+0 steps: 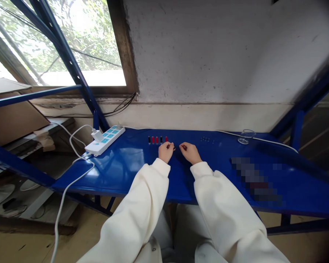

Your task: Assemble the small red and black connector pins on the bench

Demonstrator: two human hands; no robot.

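Basically bunching the fingertips of the left hand (pixel 166 151) on a tiny dark piece (pixel 174 148), too small for making out details, and curling the fingers of the right hand (pixel 190 152) together just beside it, not clearly touching. Facing a grubby white wall (pixel 222 54) and a bright window (pixel 79 40) off left, working at a glossy blue metal shelf (pixel 131 166) carrying a white power strip (pixel 105 140), a clear glass dish (pixel 246 136) and a row of red and black plugs (pixel 157 139) just behind the piece.
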